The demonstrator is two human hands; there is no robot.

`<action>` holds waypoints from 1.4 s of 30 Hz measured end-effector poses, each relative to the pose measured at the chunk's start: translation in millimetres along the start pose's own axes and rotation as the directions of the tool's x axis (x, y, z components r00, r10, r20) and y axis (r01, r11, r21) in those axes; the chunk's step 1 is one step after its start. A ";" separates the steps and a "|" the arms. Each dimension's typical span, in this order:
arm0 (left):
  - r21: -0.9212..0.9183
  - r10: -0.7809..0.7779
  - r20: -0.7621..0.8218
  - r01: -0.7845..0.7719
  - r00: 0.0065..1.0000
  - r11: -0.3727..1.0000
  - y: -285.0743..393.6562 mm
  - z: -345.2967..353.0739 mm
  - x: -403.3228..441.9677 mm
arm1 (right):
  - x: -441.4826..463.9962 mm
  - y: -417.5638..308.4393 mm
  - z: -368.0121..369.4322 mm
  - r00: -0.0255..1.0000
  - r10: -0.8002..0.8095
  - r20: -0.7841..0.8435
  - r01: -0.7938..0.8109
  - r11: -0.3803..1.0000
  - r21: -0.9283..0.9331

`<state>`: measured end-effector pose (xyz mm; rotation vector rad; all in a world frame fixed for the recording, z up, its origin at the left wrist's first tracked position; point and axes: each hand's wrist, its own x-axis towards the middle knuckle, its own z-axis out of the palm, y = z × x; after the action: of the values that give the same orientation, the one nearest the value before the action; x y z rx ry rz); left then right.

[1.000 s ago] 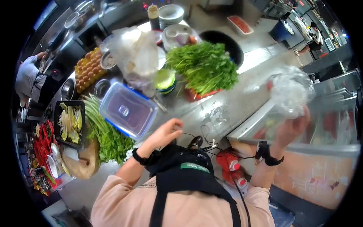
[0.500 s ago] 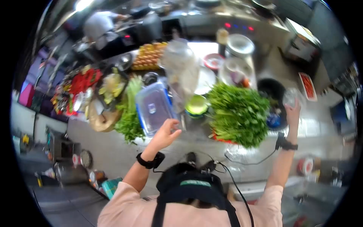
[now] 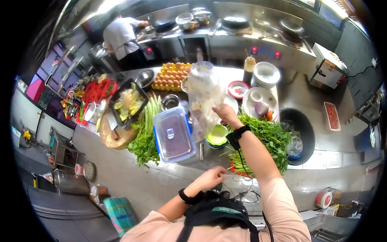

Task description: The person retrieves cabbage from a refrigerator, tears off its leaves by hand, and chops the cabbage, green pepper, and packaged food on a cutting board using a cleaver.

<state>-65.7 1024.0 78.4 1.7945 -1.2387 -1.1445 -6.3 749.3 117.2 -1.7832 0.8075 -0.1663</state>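
My right hand [image 3: 227,114] reaches over the table to a tall clear plastic bag [image 3: 197,123] holding a stack of round clear lids or bowls. Its fingers close on the bag's right side; the fingertips are partly hidden. Low in front of the table edge, my left hand [image 3: 210,178] is loosely curled with fingers apart, holding nothing visible. A clear lidded food box [image 3: 173,135] with blue edges stands left of the bag. Green bowls [image 3: 217,135] are stacked below my right hand. Leafy greens [image 3: 268,137] lie partly behind my right forearm.
Left on the table are celery [image 3: 147,141], a chopping board [image 3: 109,135] and a black tray [image 3: 137,107] of cabbage. Egg trays [image 3: 171,76] and stacked plates [image 3: 266,74] stand behind. A black bin [image 3: 308,133] is at right. Another person [image 3: 123,36] works at the stoves.
My right hand has moved left from above the bin to the plastic bag; the clear item at its fingers is gone from it. My left hand has drawn back from the food box.
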 end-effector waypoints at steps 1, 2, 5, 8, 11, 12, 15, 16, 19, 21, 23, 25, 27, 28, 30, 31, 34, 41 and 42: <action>-0.003 0.002 0.026 -0.002 1.000 1.000 -5.2 4.0 3.2 | 28.4 22.9 11.0 0.999 -0.037 0.011 0.037 0.999 0.009; -0.006 0.003 0.062 -0.003 0.998 1.000 -8.7 10.5 4.2 | 39.7 40.7 16.8 0.998 -0.067 0.016 0.066 0.998 0.022; -0.012 0.044 0.115 -0.043 0.992 0.999 -5.5 18.3 11.0 | 30.4 44.5 21.5 0.927 -0.373 -0.050 0.367 0.865 0.341; 0.000 0.076 0.190 -0.077 0.979 0.997 11.5 31.5 19.7 | -58.9 -24.9 -30.7 0.955 -0.295 -0.025 0.288 0.908 0.305; 0.093 0.064 0.370 -0.105 0.927 0.990 56.7 47.6 20.2 | -132.9 -37.8 -98.6 0.935 -0.334 -0.123 0.353 0.834 0.425; 0.105 0.071 0.392 -0.121 0.917 0.987 64.5 59.1 23.6 | -158.1 -34.3 -122.2 0.910 -0.366 -0.196 0.415 0.780 0.469; 0.036 0.154 0.532 -0.204 0.833 0.978 88.9 103.2 35.7 | -235.8 -2.3 -201.0 0.923 -0.309 -0.228 0.382 0.799 0.464; 0.030 0.163 0.535 -0.212 0.829 0.977 96.7 121.7 42.4 | -265.4 9.7 -224.1 0.904 -0.318 -0.285 0.419 0.792 0.445; 0.093 0.228 0.591 -0.346 0.774 0.934 127.6 178.1 59.1 | -343.3 53.1 -283.8 0.886 -0.220 -0.408 0.400 0.808 0.432; 0.077 0.205 0.607 -0.314 0.768 0.946 150.2 219.4 73.7 | -390.8 93.7 -320.7 0.883 -0.181 -0.433 0.348 0.871 0.346; 0.055 0.166 0.592 -0.245 0.789 0.968 165.5 265.6 79.5 | -430.4 137.9 -351.8 0.867 -0.044 -0.496 0.246 0.904 0.351; 0.115 0.280 0.633 -0.446 0.721 0.888 180.0 306.2 93.6 | -453.4 192.5 -385.0 0.829 -0.124 -0.546 0.333 0.893 0.303; 0.106 0.253 0.616 -0.397 0.746 0.912 204.9 333.3 97.1 | -480.0 212.7 -408.4 0.793 -0.024 -0.609 0.219 0.944 0.248; 0.117 0.258 0.615 -0.410 0.745 0.905 212.7 344.1 103.3 | -489.2 229.6 -421.6 0.798 -0.032 -0.602 0.201 0.956 0.215; 0.081 0.251 0.532 -0.344 0.809 0.936 216.0 358.0 114.9 | -503.8 257.4 -440.4 0.811 -0.045 -0.584 0.181 0.968 0.176; 0.038 0.241 0.477 -0.294 0.845 0.955 219.7 363.3 120.1 | -507.1 270.3 -447.0 0.817 -0.062 -0.574 0.185 0.970 0.159; -0.010 0.213 0.381 -0.227 0.899 0.974 248.0 364.7 140.9 | -517.5 279.1 -462.2 0.852 -0.009 -0.523 0.128 0.973 0.191; 0.204 0.595 0.049 -0.591 0.802 0.780 317.4 413.1 172.9 | -510.0 230.5 -426.9 0.887 -0.108 -0.450 0.233 0.944 0.234; 0.049 0.591 -0.026 -0.589 0.806 0.806 305.1 420.2 189.4 | -505.3 223.0 -426.0 0.888 -0.148 -0.435 0.246 0.953 0.177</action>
<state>-529.9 727.5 125.0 1.2879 -1.6474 -0.7183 -693.1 679.7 216.8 -1.6270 0.8629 -0.7714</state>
